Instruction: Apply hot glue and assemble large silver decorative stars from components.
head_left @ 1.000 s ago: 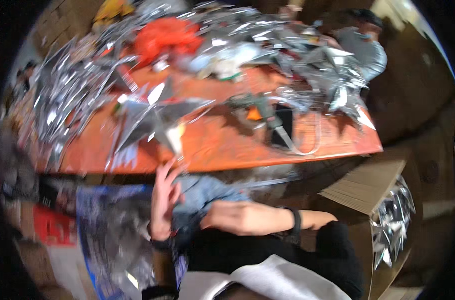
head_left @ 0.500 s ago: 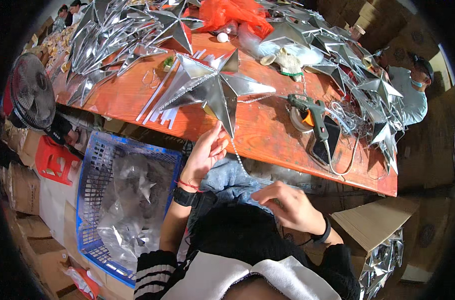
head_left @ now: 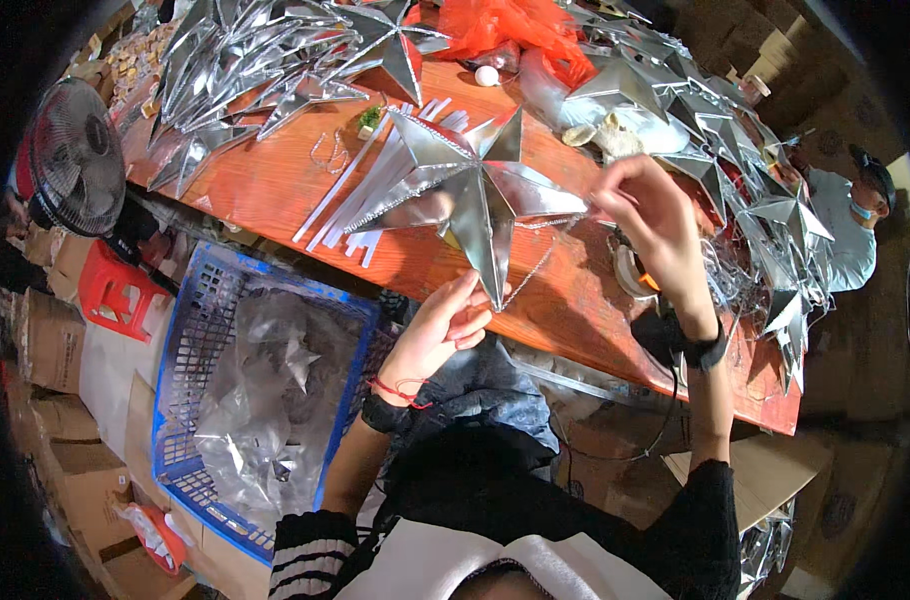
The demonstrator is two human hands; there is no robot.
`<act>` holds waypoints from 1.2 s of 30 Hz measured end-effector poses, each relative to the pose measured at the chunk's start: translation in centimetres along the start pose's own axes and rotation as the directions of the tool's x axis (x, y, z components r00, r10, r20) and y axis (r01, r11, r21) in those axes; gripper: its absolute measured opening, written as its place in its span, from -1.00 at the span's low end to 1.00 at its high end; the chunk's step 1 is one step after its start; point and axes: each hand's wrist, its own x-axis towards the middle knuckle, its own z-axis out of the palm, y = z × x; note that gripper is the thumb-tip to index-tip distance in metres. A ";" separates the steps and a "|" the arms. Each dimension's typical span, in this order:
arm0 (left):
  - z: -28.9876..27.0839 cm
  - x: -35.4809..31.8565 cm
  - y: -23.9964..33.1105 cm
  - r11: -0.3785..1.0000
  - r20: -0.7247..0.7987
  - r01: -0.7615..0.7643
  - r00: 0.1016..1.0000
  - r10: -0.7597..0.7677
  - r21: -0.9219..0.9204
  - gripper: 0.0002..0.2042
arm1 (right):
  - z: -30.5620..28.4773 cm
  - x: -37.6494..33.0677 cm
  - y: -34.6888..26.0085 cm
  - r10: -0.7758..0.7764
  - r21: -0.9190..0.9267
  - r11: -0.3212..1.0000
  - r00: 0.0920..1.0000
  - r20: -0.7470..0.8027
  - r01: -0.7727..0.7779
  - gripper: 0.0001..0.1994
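Silver star [head_left: 485, 190], right hand [head_left: 660, 225] partly hiding roll [head_left: 625, 272]

Orange-red wooden table [head_left: 260, 195], with black fan [head_left: 78, 155], red stool [head_left: 100, 288] and cardboard boxes [head_left: 53, 345] at left

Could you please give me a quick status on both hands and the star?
Left hand holding silver star by its lower point. Right hand at its right tip. White strips on the table, partly behind the star's left side.
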 end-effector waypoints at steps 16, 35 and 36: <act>-0.2 -0.4 -0.5 0.998 0.015 -0.026 1.000 0.027 -0.065 -0.65 | 5.0 6.5 6.5 -0.119 -0.126 0.984 0.992 0.036 0.122 -0.87; 0.4 -0.6 -0.2 0.998 0.013 -0.045 0.999 0.046 -0.036 -0.64 | 5.8 6.6 6.9 -0.165 -0.283 0.944 0.985 0.045 0.171 -0.85; 0.4 -0.5 -0.3 0.999 0.003 -0.037 0.999 0.037 -0.039 -0.64 | 5.8 6.5 7.0 -0.169 -0.268 0.948 0.985 0.032 0.172 -0.85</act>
